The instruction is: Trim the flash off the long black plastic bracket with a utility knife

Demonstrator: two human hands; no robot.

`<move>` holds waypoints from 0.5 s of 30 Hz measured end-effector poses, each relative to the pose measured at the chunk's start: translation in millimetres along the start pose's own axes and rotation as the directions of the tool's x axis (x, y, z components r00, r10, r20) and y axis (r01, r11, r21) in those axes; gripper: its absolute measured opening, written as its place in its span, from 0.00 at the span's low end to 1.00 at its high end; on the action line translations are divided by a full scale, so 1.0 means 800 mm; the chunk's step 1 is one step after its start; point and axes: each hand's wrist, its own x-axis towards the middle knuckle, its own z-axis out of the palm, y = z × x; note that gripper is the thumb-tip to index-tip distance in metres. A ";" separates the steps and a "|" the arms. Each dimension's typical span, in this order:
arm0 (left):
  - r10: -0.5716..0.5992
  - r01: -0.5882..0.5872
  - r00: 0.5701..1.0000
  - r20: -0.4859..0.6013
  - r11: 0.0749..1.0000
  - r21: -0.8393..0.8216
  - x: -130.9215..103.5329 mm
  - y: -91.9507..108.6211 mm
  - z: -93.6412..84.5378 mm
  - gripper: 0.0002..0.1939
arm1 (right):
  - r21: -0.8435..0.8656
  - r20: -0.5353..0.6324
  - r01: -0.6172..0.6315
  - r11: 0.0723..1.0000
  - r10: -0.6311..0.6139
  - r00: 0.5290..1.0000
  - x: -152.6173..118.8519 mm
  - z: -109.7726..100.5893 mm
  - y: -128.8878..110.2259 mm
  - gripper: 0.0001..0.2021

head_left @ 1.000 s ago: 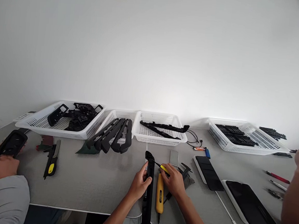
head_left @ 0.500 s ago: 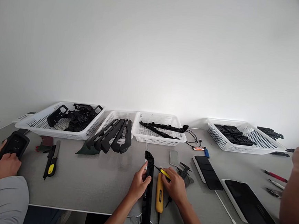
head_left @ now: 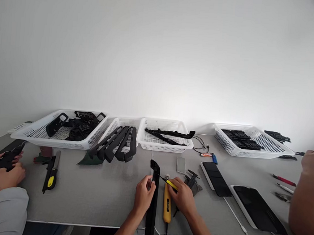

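Note:
A long black plastic trim piece (head_left: 152,204) stretches from over the table down past its front edge, its curved end pointing away from me. My left hand (head_left: 144,193) grips it near that far end, thumb and fingers pinched on its side. In my right hand (head_left: 183,195) is a yellow-and-black craft knife (head_left: 172,185), its dark tip pointing left at the trim piece just below the curved end. Whether the tip touches the plastic, I cannot tell. Beneath the right hand lies a yellow corded tool (head_left: 167,205), and beside it a black caliper (head_left: 192,179).
White baskets (head_left: 165,148) of black parts line the wall. Black trim pieces (head_left: 117,143) lean out of one. On the right lie two phones (head_left: 258,208), a lighter (head_left: 214,158) and pens (head_left: 284,180). Co-workers' hands (head_left: 9,178) are at the left and an arm (head_left: 306,201) at the right.
My left hand has shifted its fingers slightly on the trim piece, the knife staying at its side. The co-worker at left has turned over the black part. The view has shifted slightly.

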 end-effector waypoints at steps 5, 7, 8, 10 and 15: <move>0.000 -0.001 0.999 -0.036 1.000 -0.019 -0.001 0.004 -0.004 0.20 | -0.016 0.000 0.000 1.000 0.000 1.000 -0.003 0.003 -0.004 0.14; 0.031 -0.030 0.998 -0.061 1.000 0.008 -0.003 0.004 -0.006 0.19 | -0.024 0.000 -0.001 1.000 0.001 1.000 -0.005 0.004 -0.006 0.13; 0.051 -0.048 0.996 -0.072 0.998 0.032 -0.005 0.003 -0.007 0.19 | -0.026 0.000 -0.002 1.000 0.002 1.000 -0.005 0.004 -0.007 0.13; 0.079 -0.073 0.994 -0.078 0.994 0.077 -0.009 0.003 -0.009 0.18 | -0.031 -0.002 -0.005 1.000 0.005 1.000 -0.006 0.003 -0.009 0.13; 0.035 -0.032 0.998 -0.056 0.998 0.052 -0.026 0.031 -0.023 0.20 | -0.032 0.002 0.003 0.999 -0.003 1.000 -0.004 0.001 -0.012 0.14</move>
